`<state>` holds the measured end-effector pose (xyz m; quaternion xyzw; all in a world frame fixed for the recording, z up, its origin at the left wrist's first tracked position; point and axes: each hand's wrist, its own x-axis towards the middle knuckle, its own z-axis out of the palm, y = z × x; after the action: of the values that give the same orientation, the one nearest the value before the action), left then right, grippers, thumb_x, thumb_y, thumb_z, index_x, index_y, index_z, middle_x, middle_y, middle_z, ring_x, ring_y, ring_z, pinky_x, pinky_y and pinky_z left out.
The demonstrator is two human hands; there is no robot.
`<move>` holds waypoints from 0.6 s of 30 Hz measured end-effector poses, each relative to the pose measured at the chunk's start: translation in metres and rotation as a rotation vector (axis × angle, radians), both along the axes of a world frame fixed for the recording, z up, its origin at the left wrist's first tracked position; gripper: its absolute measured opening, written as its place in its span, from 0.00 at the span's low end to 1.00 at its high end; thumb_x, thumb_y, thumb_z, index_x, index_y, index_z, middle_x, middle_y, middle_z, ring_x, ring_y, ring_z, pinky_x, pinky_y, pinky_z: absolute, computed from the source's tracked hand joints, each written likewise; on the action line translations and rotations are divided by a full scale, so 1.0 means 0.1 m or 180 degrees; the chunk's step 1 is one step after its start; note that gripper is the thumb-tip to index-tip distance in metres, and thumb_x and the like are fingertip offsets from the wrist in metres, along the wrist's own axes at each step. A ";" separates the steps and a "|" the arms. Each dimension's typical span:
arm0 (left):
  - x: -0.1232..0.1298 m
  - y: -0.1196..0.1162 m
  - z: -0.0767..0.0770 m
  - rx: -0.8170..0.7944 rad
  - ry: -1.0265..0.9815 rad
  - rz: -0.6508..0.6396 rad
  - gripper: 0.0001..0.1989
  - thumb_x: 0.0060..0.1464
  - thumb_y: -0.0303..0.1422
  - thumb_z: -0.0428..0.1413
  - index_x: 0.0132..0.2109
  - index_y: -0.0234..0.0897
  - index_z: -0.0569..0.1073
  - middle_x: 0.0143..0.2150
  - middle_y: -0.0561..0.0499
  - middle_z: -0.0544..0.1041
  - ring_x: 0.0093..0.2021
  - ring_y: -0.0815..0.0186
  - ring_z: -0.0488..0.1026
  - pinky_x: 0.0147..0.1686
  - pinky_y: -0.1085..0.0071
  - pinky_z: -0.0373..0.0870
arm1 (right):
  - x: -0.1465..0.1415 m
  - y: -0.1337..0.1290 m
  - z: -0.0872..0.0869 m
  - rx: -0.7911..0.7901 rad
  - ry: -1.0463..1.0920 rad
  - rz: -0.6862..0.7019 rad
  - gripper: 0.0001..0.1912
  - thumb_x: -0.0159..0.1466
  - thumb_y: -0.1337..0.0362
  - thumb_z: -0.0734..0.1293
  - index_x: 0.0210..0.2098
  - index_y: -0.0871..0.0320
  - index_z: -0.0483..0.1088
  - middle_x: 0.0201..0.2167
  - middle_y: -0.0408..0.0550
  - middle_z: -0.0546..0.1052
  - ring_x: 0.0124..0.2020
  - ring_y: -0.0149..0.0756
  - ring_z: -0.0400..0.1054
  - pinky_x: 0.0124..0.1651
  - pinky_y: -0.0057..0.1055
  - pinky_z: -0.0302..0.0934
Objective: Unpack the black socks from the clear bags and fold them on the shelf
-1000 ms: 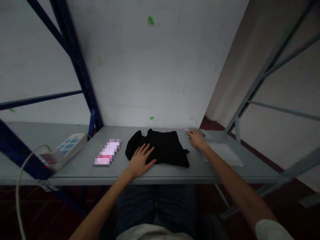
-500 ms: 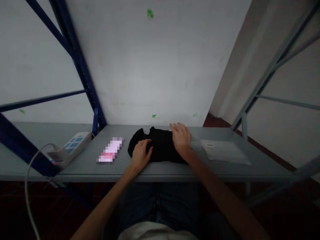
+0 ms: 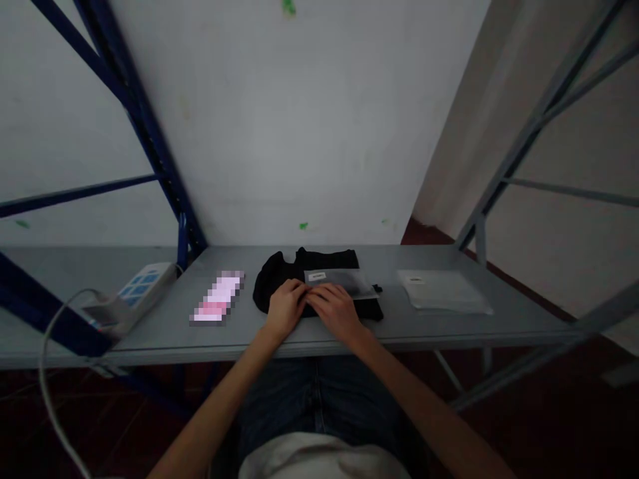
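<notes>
A black garment [image 3: 274, 283] lies folded on the grey shelf. On top of it rests a clear plastic bag [image 3: 344, 283] with a small white label near its left end. My left hand [image 3: 284, 309] is closed at the bag's near left corner, its fingertips meeting those of the other hand. From the right, my right hand [image 3: 337, 311] lies over the bag's near edge, fingers together and pinched at that same corner. Just what the fingertips grip is partly hidden, but the bag's edge runs under them.
More clear plastic bags [image 3: 444, 291] lie flat on the grey shelf [image 3: 389, 263] at right. A phone with a blurred screen [image 3: 218, 297] lies at left. Beyond it are a white power strip [image 3: 144, 293] and cable [image 3: 47, 392]. Blue posts [image 3: 150, 133] stand at left.
My right hand has moved left and nearer, joining the left at the corner. The plastic bag now shows on the garment. The left hand has closed, and the view has shifted slightly.
</notes>
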<state>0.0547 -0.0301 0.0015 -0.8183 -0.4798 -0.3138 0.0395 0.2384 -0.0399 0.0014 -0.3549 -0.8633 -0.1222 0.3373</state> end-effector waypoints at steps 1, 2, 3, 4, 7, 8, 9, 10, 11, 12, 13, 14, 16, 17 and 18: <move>0.01 0.00 0.01 0.0035 0.0086 -0.0004 0.11 0.65 0.28 0.53 0.50 0.42 0.79 0.48 0.46 0.79 0.48 0.57 0.75 0.49 0.61 0.76 | 0.00 -0.01 -0.01 0.0006 0.0051 -0.0018 0.10 0.73 0.66 0.65 0.49 0.51 0.78 0.48 0.48 0.82 0.52 0.42 0.72 0.54 0.40 0.63; 0.01 -0.01 0.02 0.0062 0.0162 -0.0019 0.12 0.66 0.29 0.53 0.50 0.42 0.80 0.48 0.46 0.79 0.48 0.56 0.75 0.49 0.60 0.76 | -0.01 -0.01 -0.01 0.0013 0.0097 -0.0050 0.10 0.73 0.66 0.65 0.49 0.51 0.79 0.48 0.48 0.82 0.51 0.41 0.72 0.54 0.39 0.64; 0.02 -0.01 0.02 0.0087 0.0220 -0.0035 0.12 0.66 0.29 0.53 0.51 0.41 0.80 0.49 0.46 0.80 0.48 0.56 0.75 0.48 0.60 0.76 | -0.01 -0.02 -0.02 0.0026 0.0134 -0.0079 0.10 0.73 0.65 0.65 0.48 0.52 0.79 0.47 0.47 0.82 0.51 0.41 0.72 0.53 0.39 0.64; 0.02 -0.01 0.02 0.0106 0.0259 -0.0045 0.12 0.67 0.29 0.53 0.51 0.41 0.80 0.49 0.46 0.80 0.48 0.56 0.75 0.48 0.59 0.76 | -0.01 -0.02 -0.02 0.0043 0.0165 -0.0106 0.10 0.73 0.65 0.65 0.48 0.52 0.79 0.47 0.47 0.82 0.51 0.41 0.72 0.53 0.40 0.63; 0.02 0.00 0.02 0.0153 0.0227 -0.0017 0.13 0.68 0.29 0.51 0.50 0.41 0.81 0.48 0.45 0.82 0.47 0.55 0.76 0.47 0.59 0.76 | 0.01 -0.02 0.01 0.0078 0.0243 -0.0131 0.10 0.74 0.64 0.65 0.48 0.51 0.79 0.48 0.47 0.82 0.51 0.41 0.73 0.55 0.41 0.62; 0.01 0.00 0.02 0.0174 0.0166 0.0010 0.14 0.68 0.29 0.51 0.50 0.41 0.81 0.49 0.46 0.82 0.48 0.55 0.76 0.47 0.59 0.76 | 0.03 -0.01 0.04 0.0064 0.0285 -0.0136 0.10 0.74 0.64 0.65 0.48 0.50 0.79 0.48 0.47 0.83 0.51 0.41 0.73 0.55 0.41 0.62; 0.00 0.01 0.02 0.0201 0.0083 0.0054 0.14 0.68 0.30 0.50 0.51 0.41 0.81 0.49 0.46 0.82 0.48 0.55 0.76 0.46 0.59 0.76 | 0.06 0.01 0.06 0.0048 0.0354 -0.0158 0.10 0.74 0.63 0.65 0.47 0.50 0.80 0.48 0.46 0.83 0.50 0.40 0.73 0.55 0.41 0.62; 0.00 0.01 0.02 0.0234 -0.0015 0.0110 0.15 0.69 0.31 0.50 0.52 0.41 0.81 0.49 0.46 0.82 0.48 0.56 0.76 0.46 0.60 0.77 | 0.11 0.03 0.10 0.0032 0.0439 -0.0209 0.10 0.74 0.63 0.65 0.46 0.50 0.80 0.47 0.46 0.83 0.50 0.40 0.73 0.55 0.41 0.62; 0.00 0.00 0.02 0.0273 -0.0117 0.0171 0.15 0.69 0.31 0.50 0.52 0.42 0.80 0.49 0.47 0.82 0.48 0.56 0.76 0.46 0.60 0.77 | 0.17 0.06 0.13 0.0025 0.0539 -0.0291 0.10 0.73 0.62 0.66 0.45 0.49 0.81 0.47 0.46 0.83 0.51 0.41 0.72 0.56 0.42 0.62; 0.00 0.00 0.03 0.0319 -0.0210 0.0224 0.15 0.70 0.32 0.49 0.52 0.42 0.80 0.49 0.47 0.82 0.48 0.56 0.77 0.46 0.60 0.77 | 0.25 0.09 0.16 0.0021 0.0635 -0.0387 0.09 0.73 0.61 0.66 0.43 0.49 0.81 0.47 0.46 0.83 0.51 0.42 0.72 0.57 0.43 0.62; 0.01 -0.01 0.03 0.0368 -0.0290 0.0267 0.15 0.70 0.33 0.49 0.52 0.43 0.81 0.49 0.47 0.82 0.48 0.57 0.77 0.46 0.60 0.77 | 0.34 0.13 0.20 0.0013 0.0708 -0.0486 0.09 0.72 0.60 0.67 0.42 0.49 0.81 0.47 0.46 0.83 0.52 0.43 0.72 0.57 0.44 0.61; 0.02 -0.01 0.04 0.0418 -0.0355 0.0306 0.15 0.70 0.33 0.49 0.52 0.43 0.81 0.49 0.47 0.82 0.48 0.57 0.77 0.47 0.61 0.77 | 0.43 0.16 0.23 -0.0009 0.0748 -0.0576 0.09 0.72 0.60 0.68 0.41 0.49 0.82 0.47 0.47 0.83 0.52 0.44 0.71 0.57 0.44 0.61; 0.03 -0.02 0.05 0.0507 -0.0438 0.0360 0.16 0.71 0.34 0.49 0.52 0.43 0.81 0.49 0.47 0.82 0.48 0.57 0.77 0.48 0.61 0.76 | 0.63 0.24 0.29 -0.0097 0.0750 -0.0721 0.09 0.71 0.59 0.68 0.40 0.49 0.82 0.47 0.47 0.83 0.52 0.45 0.72 0.57 0.45 0.62; 0.03 -0.02 0.05 0.0537 -0.0473 0.0384 0.16 0.71 0.34 0.48 0.52 0.44 0.81 0.49 0.47 0.82 0.48 0.57 0.77 0.48 0.61 0.76 | 0.73 0.27 0.31 -0.0143 0.0733 -0.0777 0.10 0.71 0.58 0.67 0.40 0.49 0.82 0.46 0.48 0.83 0.51 0.45 0.73 0.57 0.45 0.62; 0.03 -0.02 0.05 0.0557 -0.0514 0.0414 0.16 0.70 0.34 0.48 0.52 0.43 0.80 0.49 0.47 0.82 0.48 0.57 0.77 0.48 0.61 0.76 | 0.83 0.30 0.32 -0.0182 0.0717 -0.0831 0.10 0.71 0.58 0.67 0.41 0.50 0.82 0.46 0.48 0.83 0.50 0.45 0.73 0.57 0.45 0.63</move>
<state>0.0579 -0.0320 0.0062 -0.7511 -0.5043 -0.4161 0.0923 0.3215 -0.0097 0.0337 -0.4850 -0.7697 -0.0999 0.4029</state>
